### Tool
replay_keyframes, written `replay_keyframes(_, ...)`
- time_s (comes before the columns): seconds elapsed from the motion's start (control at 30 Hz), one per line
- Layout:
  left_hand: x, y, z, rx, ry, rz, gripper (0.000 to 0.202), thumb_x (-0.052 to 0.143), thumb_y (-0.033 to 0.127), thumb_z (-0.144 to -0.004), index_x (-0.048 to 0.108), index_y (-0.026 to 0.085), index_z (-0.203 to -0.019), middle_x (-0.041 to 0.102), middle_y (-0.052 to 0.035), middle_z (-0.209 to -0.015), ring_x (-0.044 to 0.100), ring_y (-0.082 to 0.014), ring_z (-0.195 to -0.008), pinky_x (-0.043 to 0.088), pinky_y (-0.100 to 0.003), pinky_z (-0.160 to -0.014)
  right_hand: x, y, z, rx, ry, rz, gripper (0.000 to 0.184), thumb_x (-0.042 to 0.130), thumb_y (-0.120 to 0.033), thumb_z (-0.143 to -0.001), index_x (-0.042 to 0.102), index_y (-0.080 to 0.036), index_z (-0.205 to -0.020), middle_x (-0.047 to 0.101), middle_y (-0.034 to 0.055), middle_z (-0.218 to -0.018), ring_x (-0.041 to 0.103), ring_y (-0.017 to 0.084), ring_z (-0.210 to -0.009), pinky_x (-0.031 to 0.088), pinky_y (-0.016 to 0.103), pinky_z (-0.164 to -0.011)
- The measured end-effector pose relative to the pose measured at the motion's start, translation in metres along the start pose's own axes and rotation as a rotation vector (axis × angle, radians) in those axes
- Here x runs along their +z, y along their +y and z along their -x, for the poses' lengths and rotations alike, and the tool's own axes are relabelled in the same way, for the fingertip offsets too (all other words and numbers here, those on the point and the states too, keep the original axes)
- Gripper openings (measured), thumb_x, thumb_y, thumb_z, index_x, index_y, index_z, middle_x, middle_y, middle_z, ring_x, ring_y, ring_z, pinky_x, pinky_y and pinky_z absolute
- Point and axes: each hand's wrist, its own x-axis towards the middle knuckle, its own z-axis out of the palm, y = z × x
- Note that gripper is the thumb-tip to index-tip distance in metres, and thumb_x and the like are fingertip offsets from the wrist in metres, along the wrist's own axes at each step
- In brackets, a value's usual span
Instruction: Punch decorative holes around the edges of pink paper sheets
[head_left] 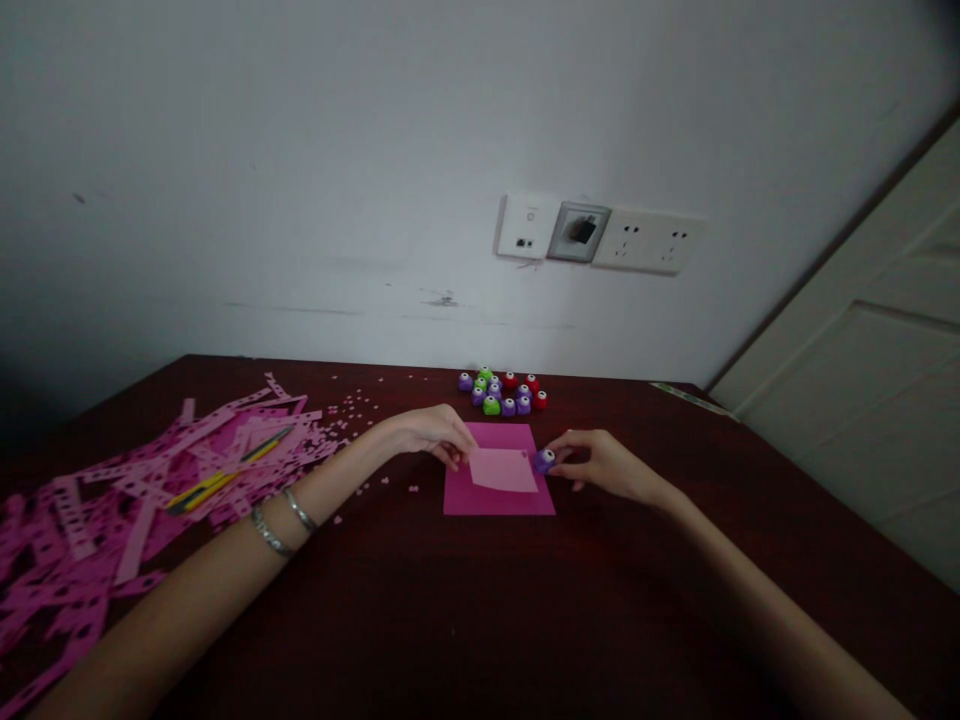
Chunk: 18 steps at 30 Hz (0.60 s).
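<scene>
My left hand pinches the left edge of a light pink sheet of paper. Under that sheet lies a larger magenta sheet on the dark table. Between the thumb and fingers of my right hand is a small purple craft punch. The punch sits at the light pink sheet's upper right corner, where a small mark shows; I cannot tell whether paper is inside the punch. Beyond the sheets stands a cluster of purple, green and red craft punches.
Pink punched paper strips are heaped on the left, with a yellow cutter or scissors-like tool on top. Tiny paper cut-outs are scattered beside them. A wall with sockets rises behind the table; a pale door stands right.
</scene>
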Motion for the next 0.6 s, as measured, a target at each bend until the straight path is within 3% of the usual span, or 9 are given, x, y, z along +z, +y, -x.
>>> replay_keyframes(0.37, -0.001, -0.002, -0.003, 0.008, -0.027, 0.008, 0.021, 0.075, 0.022, -0.054, 0.071, 0.012, -0.073, 0.065, -0.0065, -0.067, 0.056, -0.0124, -0.058, 0.048, -0.035, -0.066, 0.003, -0.005, 0.001, -0.008, -0.013, 0.002, 0.029, 0.065, -0.032, -0.073, 0.066, -0.014, -0.096, 0.065, 0.0069, -0.086, 0.062, 0.017, -0.076, 0.058, 0.025, -0.051)
replay_keyframes(0.6, -0.005, -0.010, -0.008, 0.089, -0.100, -0.006, 0.020, 0.072, 0.022, -0.060, 0.071, 0.013, -0.077, 0.066, -0.0063, -0.067, 0.056, -0.0116, -0.058, 0.049, -0.033, -0.063, 0.006, -0.002, 0.000, -0.008, -0.014, -0.002, 0.027, 0.065, -0.032, -0.074, 0.066, -0.015, -0.095, 0.065, 0.0058, -0.085, 0.061, 0.016, -0.073, 0.057, 0.024, -0.051)
